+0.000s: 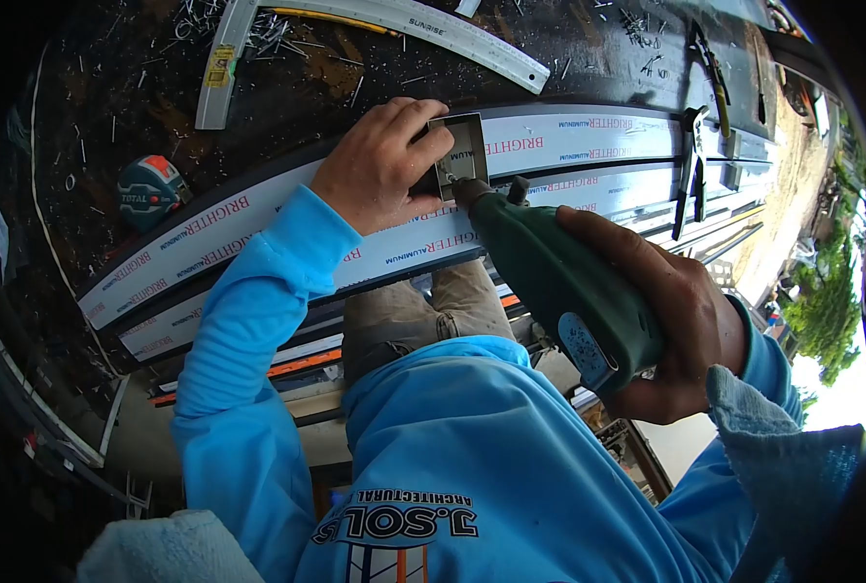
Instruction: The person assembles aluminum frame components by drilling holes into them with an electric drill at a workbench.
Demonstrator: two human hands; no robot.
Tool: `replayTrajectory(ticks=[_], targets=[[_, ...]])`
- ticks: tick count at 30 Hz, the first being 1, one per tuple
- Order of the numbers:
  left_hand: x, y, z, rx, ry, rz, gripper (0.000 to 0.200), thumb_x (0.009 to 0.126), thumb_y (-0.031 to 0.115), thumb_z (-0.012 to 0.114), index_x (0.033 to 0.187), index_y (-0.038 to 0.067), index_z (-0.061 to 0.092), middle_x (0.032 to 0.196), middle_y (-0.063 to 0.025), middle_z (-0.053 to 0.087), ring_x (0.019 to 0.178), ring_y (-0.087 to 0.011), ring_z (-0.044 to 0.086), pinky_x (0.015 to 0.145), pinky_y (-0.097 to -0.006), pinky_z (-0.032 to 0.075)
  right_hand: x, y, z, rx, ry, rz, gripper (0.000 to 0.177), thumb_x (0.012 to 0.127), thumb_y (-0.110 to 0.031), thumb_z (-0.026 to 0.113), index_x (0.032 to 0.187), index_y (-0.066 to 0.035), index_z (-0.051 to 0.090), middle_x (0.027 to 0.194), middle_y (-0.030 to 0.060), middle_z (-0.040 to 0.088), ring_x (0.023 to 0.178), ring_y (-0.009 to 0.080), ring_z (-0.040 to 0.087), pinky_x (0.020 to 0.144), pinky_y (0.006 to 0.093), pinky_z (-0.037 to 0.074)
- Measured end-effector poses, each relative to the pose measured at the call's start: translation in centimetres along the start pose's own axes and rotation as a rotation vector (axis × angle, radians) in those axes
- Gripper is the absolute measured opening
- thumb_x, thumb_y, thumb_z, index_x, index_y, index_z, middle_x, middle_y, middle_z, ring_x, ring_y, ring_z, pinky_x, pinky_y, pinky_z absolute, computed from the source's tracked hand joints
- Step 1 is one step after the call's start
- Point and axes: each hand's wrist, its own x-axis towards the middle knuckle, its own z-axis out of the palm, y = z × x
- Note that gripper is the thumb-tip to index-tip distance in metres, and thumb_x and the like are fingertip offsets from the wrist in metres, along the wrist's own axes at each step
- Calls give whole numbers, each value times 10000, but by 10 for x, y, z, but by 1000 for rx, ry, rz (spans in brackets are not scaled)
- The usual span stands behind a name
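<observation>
My right hand (652, 301) is wrapped round the handle of a green power drill (550, 257). The drill points up and left, with its front end at a small box-shaped metal piece (475, 136). My left hand (384, 160) grips that piece at its left side, thumb below and fingers above. Under it lie long aluminum profiles (588, 146) covered in white protective film with red "BRIGHTER" lettering. The drill's front end and my left hand hide part of the piece, so the exact contact of the bit is hard to see.
A metal try square (394, 21) and a pencil (331, 19) lie at the back among scattered rivets (270, 34). At the left sits a tape measure (151, 189). Pliers-like tools (691, 170) rest across the profiles at the right. More profiles are stacked below the bench.
</observation>
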Motion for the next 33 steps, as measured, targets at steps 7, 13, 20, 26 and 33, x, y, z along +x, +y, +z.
replayTrajectory(ticks=[7,13,20,26,33], targets=[[1,-1,1,8,-14,6,641,513,163,931,1021,69,551,1318,-150,503,1211,-357,505,991,-453,469,2,-3,-1,0,-1,36,946,616,-237,708,1414,111,337,1113,286,648,981,366,700,845,388,560],[-1,-5,-3,-90,45,37,639,571,159,903,1090,92,536,1340,-158,449,1196,-364,497,974,-459,489,3,-4,-4,-20,-2,8,962,607,-265,722,1408,110,341,1127,298,642,972,376,701,855,405,566],[3,-10,-3,-107,-41,75,517,583,103,868,1014,61,586,1300,-158,463,1161,-358,515,963,-450,494,4,-1,-3,-80,5,-49,978,596,-279,723,1412,99,340,1134,295,642,972,380,700,869,404,567],[4,-9,0,-64,13,97,470,551,95,870,940,49,609,1275,-157,485,1149,-355,525,954,-454,493,2,-2,0,3,7,8,989,587,-239,708,1433,87,314,1113,284,656,975,374,700,895,410,559],[1,-8,1,-54,32,82,469,553,106,856,953,61,615,1278,-148,514,1153,-355,525,969,-457,477,17,-34,1,-110,32,-92,993,584,-234,693,1443,79,304,1098,288,660,968,384,700,911,412,554]])
